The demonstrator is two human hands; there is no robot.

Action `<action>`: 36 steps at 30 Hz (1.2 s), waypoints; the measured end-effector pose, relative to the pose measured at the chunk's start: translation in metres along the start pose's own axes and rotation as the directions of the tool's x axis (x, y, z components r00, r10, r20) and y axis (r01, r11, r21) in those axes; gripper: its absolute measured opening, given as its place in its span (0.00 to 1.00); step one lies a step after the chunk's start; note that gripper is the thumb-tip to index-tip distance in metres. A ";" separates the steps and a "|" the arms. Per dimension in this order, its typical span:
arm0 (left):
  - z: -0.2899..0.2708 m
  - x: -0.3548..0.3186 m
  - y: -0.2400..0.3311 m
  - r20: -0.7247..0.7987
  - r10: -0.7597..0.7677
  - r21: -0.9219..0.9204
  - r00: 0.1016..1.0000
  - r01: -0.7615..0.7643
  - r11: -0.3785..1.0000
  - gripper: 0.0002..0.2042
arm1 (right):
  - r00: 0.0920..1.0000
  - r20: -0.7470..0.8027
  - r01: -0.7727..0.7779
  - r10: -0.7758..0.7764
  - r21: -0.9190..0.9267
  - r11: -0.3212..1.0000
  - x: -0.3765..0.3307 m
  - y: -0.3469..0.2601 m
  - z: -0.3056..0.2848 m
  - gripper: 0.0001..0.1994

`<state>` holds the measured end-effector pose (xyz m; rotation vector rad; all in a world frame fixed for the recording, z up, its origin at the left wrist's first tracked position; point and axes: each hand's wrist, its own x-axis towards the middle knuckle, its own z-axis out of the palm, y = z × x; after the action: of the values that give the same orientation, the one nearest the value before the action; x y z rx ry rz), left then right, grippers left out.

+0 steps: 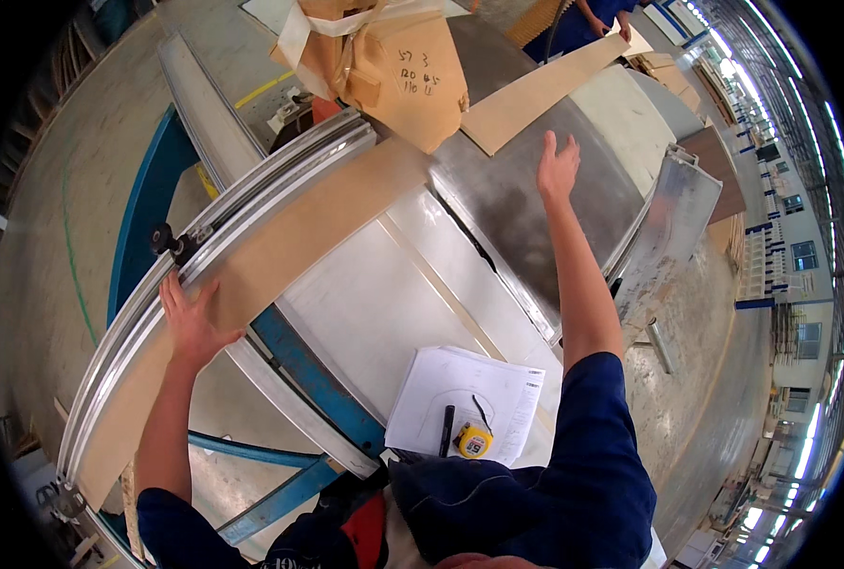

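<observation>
My left hand (190,318) presses flat on a long brown board (280,247) that lies along the aluminium fence (242,204) of a sliding panel saw table. My right hand (558,166) is stretched far forward with its fingers spread, hovering over the grey steel table (512,204); it holds nothing. Just beyond it a second brown board strip (541,90) lies across the table toward another person's hands (612,27) at the far end.
Close to me lie white paper sheets (460,394) with a black pen (447,430) and a yellow tape measure (474,441) on them. A stack of brown panels (394,66) stands behind the fence. A blue machine frame (313,379) runs below the table, with concrete floor (71,171) around.
</observation>
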<state>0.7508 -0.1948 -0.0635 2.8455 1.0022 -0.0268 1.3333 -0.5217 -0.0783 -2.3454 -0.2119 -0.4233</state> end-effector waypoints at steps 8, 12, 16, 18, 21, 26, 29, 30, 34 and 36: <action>-0.002 -0.001 0.003 0.033 -0.030 0.000 0.999 0.030 1.000 0.49 | 0.917 0.265 -0.359 0.298 0.224 0.906 -0.001 0.047 -0.002 0.52; -0.001 0.000 0.003 0.017 -0.007 0.002 1.000 0.007 1.000 0.49 | 0.925 0.273 -0.318 0.263 0.180 0.931 0.002 0.054 0.008 0.55; 0.001 -0.001 0.003 0.029 -0.016 0.016 0.999 0.015 1.000 0.49 | 0.942 0.241 -0.244 0.232 0.020 0.970 0.014 0.058 0.022 0.56; 0.001 -0.001 0.004 0.040 -0.023 0.034 0.999 0.022 0.999 0.50 | 0.943 0.232 -0.254 0.238 0.044 0.966 0.020 0.062 0.028 0.56; -0.001 -0.001 0.006 0.039 -0.011 0.046 0.999 0.009 0.999 0.50 | 0.934 0.231 -0.291 0.272 0.052 0.955 0.025 0.069 0.031 0.57; 0.000 0.001 0.010 0.076 -0.055 0.087 0.996 0.049 0.995 0.51 | 0.941 0.171 -0.281 0.293 -0.094 0.955 0.028 0.082 0.022 0.58; 0.005 0.001 0.008 0.018 -0.019 0.045 1.000 0.018 0.999 0.52 | 0.911 0.165 -0.345 0.378 -0.200 0.917 0.028 0.087 0.014 0.60; 0.006 -0.002 0.007 0.010 -0.016 0.050 1.000 0.015 0.999 0.52 | 0.885 0.178 -0.383 0.430 -0.246 0.890 0.026 0.088 0.012 0.60; 0.012 -0.007 0.001 -0.020 -0.019 0.053 1.000 0.020 0.998 0.52 | 0.785 0.347 -0.486 0.513 -0.170 0.857 0.015 0.090 0.014 0.60; 0.012 -0.006 0.000 -0.027 0.012 0.044 1.000 -0.011 0.999 0.53 | 0.818 0.315 -0.463 0.481 -0.135 0.876 0.009 0.088 0.016 0.59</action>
<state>0.7465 -0.2000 -0.0755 2.8987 1.0033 -0.0090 1.3692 -0.5740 -0.1424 -2.4017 0.2290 0.2293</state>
